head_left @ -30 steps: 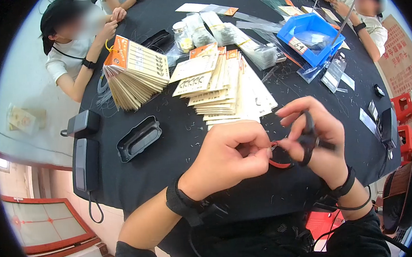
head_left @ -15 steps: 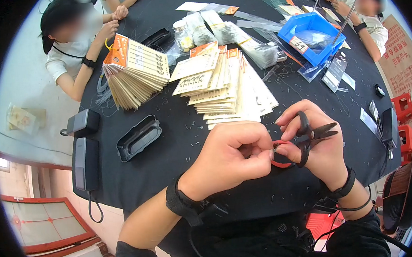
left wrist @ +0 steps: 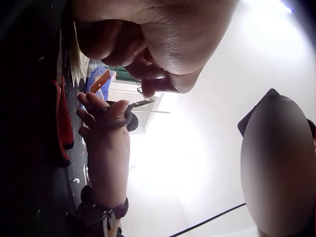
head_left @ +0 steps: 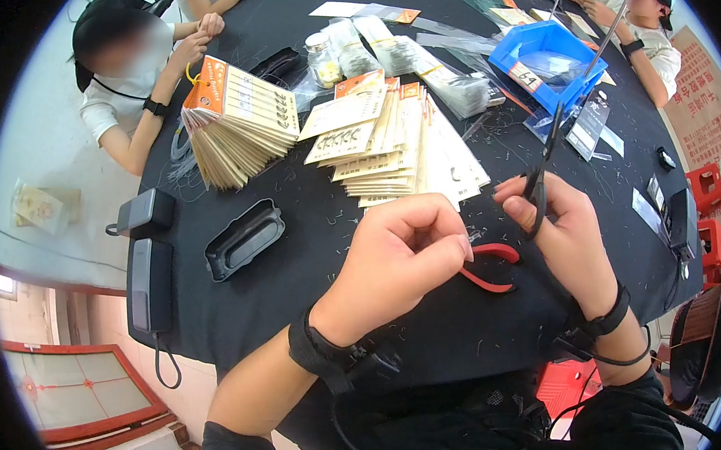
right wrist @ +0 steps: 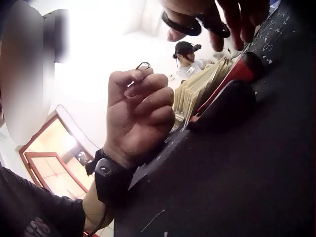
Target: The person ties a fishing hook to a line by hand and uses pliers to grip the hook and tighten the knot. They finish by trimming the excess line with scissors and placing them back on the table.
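My left hand (head_left: pixel 461 250) is curled over the black table (head_left: pixel 297 271), finger and thumb pinching a small wire hook (right wrist: pixel 143 65). The same left hand (right wrist: pixel 140 81) fills the middle of the right wrist view. My right hand (head_left: pixel 520 205) sits just to the right, a little apart, gripping black scissors (head_left: pixel 541 170) whose blades point up and away. The scissors' finger loops (right wrist: pixel 183 24) show at the top of the right wrist view. Red-handled pliers (head_left: pixel 489 268) lie on the table between and below the hands, touched by neither. The left wrist view shows my right hand (left wrist: pixel 101 111) beside the pliers (left wrist: pixel 61 123).
Overlapping stacks of hook cards (head_left: pixel 396 139) and a fanned bundle (head_left: pixel 236 121) lie ahead. A blue bin (head_left: pixel 545 61) is at far right, a black tray (head_left: pixel 244 240) and black devices (head_left: pixel 151 285) at left. Two people sit across the table. Small wire scraps litter the cloth.
My right hand has drawn away from the left and turned the scissors so the blades point up. The red pliers now lie uncovered. The left hand keeps its pinch.
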A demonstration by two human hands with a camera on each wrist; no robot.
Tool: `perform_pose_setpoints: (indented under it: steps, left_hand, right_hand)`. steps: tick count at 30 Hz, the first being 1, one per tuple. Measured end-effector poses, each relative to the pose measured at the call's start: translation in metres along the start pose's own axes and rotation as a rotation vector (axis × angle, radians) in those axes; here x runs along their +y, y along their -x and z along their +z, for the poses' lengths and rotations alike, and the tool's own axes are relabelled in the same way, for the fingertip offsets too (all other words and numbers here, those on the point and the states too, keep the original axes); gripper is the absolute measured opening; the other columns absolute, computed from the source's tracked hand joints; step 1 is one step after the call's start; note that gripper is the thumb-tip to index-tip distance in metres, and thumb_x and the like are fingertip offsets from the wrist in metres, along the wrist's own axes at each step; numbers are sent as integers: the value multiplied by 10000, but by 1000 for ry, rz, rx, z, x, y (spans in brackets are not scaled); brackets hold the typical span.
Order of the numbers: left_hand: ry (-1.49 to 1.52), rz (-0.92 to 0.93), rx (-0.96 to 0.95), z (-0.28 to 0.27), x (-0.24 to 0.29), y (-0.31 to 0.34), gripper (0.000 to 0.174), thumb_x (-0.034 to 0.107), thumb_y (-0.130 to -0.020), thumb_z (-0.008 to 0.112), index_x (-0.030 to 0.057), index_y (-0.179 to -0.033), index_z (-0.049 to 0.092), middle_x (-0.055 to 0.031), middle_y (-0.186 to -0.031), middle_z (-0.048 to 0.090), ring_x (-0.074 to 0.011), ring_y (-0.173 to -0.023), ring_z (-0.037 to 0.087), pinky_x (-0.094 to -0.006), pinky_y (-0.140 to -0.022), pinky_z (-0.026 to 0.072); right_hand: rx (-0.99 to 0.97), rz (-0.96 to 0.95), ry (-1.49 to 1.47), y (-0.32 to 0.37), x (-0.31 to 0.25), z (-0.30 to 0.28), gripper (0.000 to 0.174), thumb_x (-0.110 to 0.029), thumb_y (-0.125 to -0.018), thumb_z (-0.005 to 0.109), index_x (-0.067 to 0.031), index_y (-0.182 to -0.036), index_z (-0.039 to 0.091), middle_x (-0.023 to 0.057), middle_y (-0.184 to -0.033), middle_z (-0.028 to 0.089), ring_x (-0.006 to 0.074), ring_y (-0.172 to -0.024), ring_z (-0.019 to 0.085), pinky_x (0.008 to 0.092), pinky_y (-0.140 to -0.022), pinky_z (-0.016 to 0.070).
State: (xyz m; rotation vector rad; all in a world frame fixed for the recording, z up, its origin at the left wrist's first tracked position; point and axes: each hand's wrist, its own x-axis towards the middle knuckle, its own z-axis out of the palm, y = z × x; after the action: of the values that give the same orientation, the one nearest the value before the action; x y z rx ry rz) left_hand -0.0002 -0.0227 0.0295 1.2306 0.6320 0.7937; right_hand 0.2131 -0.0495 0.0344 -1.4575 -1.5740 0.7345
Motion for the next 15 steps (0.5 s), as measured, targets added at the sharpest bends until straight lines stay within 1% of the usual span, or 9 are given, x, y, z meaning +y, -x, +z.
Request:
perform_pose_setpoints:
  steps: [1, 2, 4, 7, 10, 13, 15]
  left_hand:
    - [11, 31, 4, 0, -3, -1, 88, 92, -840, 618, 26, -790, 588, 5, -729, 584, -37, -661, 506, -191, -612, 402]
    - [22, 61, 8, -1, -4, -2, 95, 100, -845, 612, 28, -789, 586, 1, -734, 588, -39, -658, 503, -194, -615, 401]
    - [96, 51, 10, 0, -1, -2, 106, 118, -847, 610, 33, -789, 584, 1, -737, 583, -40, -650, 490, -197, -616, 394]
    - [137, 44, 7, -1, 2, -2, 117, 135, -847, 612, 40, -787, 581, 2, -739, 581, -39, -639, 471, -196, -608, 383]
    - [148, 54, 3, -1, 1, -3, 113, 134, -844, 614, 42, -786, 581, 2, -741, 582, -38, -645, 473, -194, -608, 381]
    - [148, 49, -3, -2, -2, -3, 109, 130, -842, 616, 42, -788, 581, 1, -745, 585, -39, -656, 486, -192, -616, 384]
    - [152, 37, -8, -2, -2, -4, 106, 127, -841, 619, 42, -790, 582, 0, -749, 588, -42, -666, 497, -194, -621, 389]
  right_hand:
    - [-22, -25, 110, -1, 0, -3, 208, -157, -837, 661, 36, -901, 622, 139, -845, 607, 242, -789, 601, 321, -712, 461]
    - [-22, -21, 155, -1, 1, -4, 185, -134, -846, 637, 39, -910, 617, 144, -864, 598, 257, -815, 598, 330, -731, 459]
    - [-24, -12, 244, -2, 3, -5, 146, -87, -866, 590, 44, -929, 606, 155, -902, 581, 287, -867, 593, 350, -768, 455]
    - [-5, -26, 283, -2, 7, -5, 128, -33, -874, 531, 53, -946, 592, 170, -950, 555, 307, -936, 577, 371, -824, 442]
    - [-5, -2, 264, 0, 3, -5, 133, -13, -865, 516, 51, -947, 600, 173, -953, 556, 304, -931, 576, 376, -829, 442]
    - [-53, -3, 321, -1, 9, -9, 176, -53, -838, 570, 42, -979, 616, 170, -951, 558, 292, -906, 581, 350, -814, 448]
    - [-120, 81, 414, -3, -2, -15, 238, -100, -804, 628, 29, -1004, 630, 167, -952, 561, 285, -900, 584, 331, -805, 450]
